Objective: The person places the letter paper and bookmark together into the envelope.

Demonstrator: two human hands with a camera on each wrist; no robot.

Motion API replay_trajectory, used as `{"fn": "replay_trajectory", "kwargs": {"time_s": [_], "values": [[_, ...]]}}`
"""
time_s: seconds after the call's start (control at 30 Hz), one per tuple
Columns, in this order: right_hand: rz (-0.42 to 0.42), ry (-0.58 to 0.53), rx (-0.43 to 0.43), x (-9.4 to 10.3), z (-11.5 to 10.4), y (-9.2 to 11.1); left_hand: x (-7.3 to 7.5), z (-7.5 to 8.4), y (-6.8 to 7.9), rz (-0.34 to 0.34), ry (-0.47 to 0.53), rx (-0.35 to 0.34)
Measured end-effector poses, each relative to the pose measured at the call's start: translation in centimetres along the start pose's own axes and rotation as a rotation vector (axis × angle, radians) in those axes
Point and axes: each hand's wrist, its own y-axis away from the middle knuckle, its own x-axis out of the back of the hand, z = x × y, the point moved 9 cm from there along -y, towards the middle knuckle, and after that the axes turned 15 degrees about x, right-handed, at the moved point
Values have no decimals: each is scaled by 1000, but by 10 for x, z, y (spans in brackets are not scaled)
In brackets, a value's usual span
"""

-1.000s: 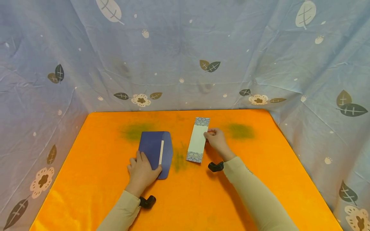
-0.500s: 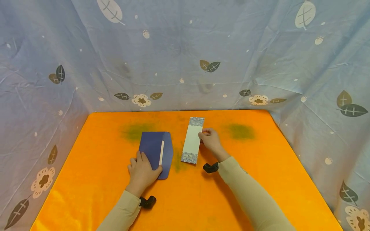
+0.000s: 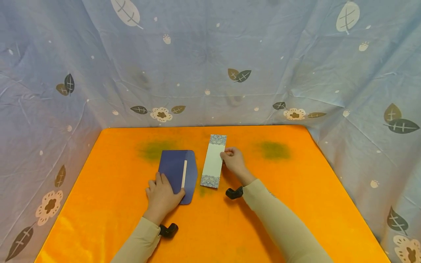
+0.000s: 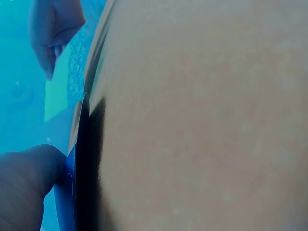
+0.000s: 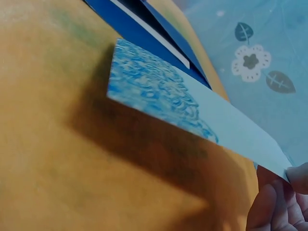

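A dark blue envelope point(image 3: 171, 162), its flap side pointing right, lies at the left middle of the table with a narrow white strip point(image 3: 184, 174) along the flap. My left hand point(image 3: 162, 199) holds its lower left part, the thumb near the lower end of the strip. To the right, my right hand point(image 3: 233, 160) pinches the long right edge of a pale card point(image 3: 213, 160) with blue lace-like bands at both ends. Its shadow in the right wrist view shows the card point(image 5: 231, 125) raised off the cloth. Skin fills most of the left wrist view.
An orange cloth point(image 3: 210, 230) with greenish smudges covers the table. Pale blue curtains point(image 3: 204, 47) with leaf and flower prints enclose the back and both sides. A black camera mount sits at each wrist, including the left mount point(image 3: 169, 230).
My right hand has carried the card leftward, closer to the envelope's flap. The left hand and the envelope have stayed in place.
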Motion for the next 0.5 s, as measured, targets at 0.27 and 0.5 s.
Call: {"fn": "replay_trajectory", "kwargs": {"time_s": [0.27, 0.5], "values": [[49, -119, 0, -12, 3, -2, 0, 0, 0, 1, 1, 3], [54, -159, -7, -20, 2, 0, -1, 0, -1, -6, -3, 7]]}}
